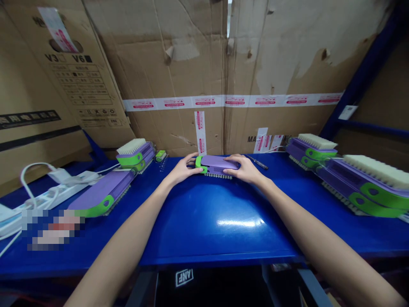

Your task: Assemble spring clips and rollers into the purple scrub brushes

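Observation:
A purple and green brush (pixel 217 161) lies lengthwise at the back middle of the blue table, bristles down. My left hand (pixel 186 169) grips its green left end, thumb at the front edge and fingers behind. Around the purple right end, my right hand (pixel 243 169) is closed, with the thumb in front and fingers over the top. The bristles show along the brush's lower edge. Just right of my right hand lies a thin screwdriver-like tool (pixel 258 162). Left of my left hand is a small green block (pixel 160 156) beside what looks like a row of small screws.
Stacked brushes (pixel 361 181) stand on the right of the blue table (pixel 207 230). More brushes (pixel 105 192) sit on the left, near a white power strip (pixel 41 200) with plugs and cables. A cardboard wall (pixel 179 64) rises behind. A blurred patch (pixel 57 228) lies front left.

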`<state>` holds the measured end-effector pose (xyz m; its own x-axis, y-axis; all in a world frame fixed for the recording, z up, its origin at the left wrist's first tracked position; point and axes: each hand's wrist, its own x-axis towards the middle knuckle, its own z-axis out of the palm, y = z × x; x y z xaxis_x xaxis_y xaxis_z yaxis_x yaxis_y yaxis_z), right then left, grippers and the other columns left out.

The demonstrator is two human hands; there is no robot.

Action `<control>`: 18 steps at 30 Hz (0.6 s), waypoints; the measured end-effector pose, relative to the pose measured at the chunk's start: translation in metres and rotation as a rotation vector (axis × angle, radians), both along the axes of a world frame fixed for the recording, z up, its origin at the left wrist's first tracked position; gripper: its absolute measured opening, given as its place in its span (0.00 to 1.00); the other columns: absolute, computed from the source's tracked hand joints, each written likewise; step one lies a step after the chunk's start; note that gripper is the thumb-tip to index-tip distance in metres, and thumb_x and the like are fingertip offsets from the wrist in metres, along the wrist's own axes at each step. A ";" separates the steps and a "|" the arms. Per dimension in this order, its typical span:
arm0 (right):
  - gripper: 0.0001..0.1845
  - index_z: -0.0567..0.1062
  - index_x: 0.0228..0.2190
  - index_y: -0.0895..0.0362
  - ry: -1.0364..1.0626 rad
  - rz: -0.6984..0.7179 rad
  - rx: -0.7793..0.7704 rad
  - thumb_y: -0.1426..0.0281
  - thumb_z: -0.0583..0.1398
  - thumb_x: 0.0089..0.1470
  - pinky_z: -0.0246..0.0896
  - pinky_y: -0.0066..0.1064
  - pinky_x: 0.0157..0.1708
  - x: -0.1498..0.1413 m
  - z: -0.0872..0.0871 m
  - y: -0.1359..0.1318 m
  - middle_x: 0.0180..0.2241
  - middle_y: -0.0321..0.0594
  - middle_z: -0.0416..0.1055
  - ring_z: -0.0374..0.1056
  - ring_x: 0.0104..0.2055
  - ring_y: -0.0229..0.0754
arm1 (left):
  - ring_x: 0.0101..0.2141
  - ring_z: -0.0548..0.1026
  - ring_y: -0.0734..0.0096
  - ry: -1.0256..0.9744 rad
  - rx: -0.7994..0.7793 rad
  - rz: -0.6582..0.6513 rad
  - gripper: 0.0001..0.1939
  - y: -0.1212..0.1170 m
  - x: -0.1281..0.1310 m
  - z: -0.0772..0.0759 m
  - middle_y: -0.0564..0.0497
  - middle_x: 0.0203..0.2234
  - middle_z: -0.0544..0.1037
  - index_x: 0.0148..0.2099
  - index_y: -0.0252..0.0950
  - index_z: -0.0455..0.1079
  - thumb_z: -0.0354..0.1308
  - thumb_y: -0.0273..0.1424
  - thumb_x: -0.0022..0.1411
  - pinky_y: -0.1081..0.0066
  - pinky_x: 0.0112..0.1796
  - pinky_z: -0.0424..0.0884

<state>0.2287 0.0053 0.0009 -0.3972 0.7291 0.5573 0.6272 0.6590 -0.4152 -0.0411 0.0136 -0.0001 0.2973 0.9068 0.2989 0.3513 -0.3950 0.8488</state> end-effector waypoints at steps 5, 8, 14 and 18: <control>0.24 0.76 0.45 0.57 0.028 0.021 -0.020 0.60 0.65 0.47 0.61 0.41 0.50 0.000 0.001 -0.001 0.45 0.45 0.74 0.69 0.47 0.48 | 0.49 0.73 0.54 0.023 -0.066 0.016 0.34 -0.007 0.000 0.008 0.43 0.51 0.73 0.56 0.36 0.67 0.67 0.41 0.46 0.54 0.51 0.67; 0.24 0.76 0.45 0.57 0.042 0.026 -0.029 0.60 0.65 0.47 0.61 0.41 0.49 0.000 0.001 -0.001 0.45 0.45 0.74 0.69 0.47 0.48 | 0.50 0.72 0.53 0.053 -0.046 0.037 0.33 -0.007 -0.001 0.009 0.43 0.51 0.73 0.54 0.36 0.68 0.67 0.41 0.46 0.52 0.51 0.66; 0.24 0.76 0.45 0.56 0.052 0.045 -0.055 0.61 0.66 0.45 0.60 0.42 0.52 0.001 0.001 -0.002 0.46 0.45 0.73 0.69 0.48 0.48 | 0.52 0.70 0.55 0.042 -0.029 -0.046 0.39 -0.005 0.001 0.004 0.41 0.52 0.72 0.59 0.37 0.63 0.68 0.38 0.44 0.53 0.52 0.65; 0.24 0.76 0.45 0.56 0.053 0.086 -0.103 0.63 0.67 0.44 0.60 0.42 0.52 0.000 0.003 -0.003 0.48 0.45 0.72 0.69 0.49 0.48 | 0.52 0.70 0.55 0.117 0.010 -0.091 0.43 -0.008 0.005 0.004 0.40 0.55 0.69 0.62 0.37 0.59 0.68 0.36 0.44 0.53 0.52 0.65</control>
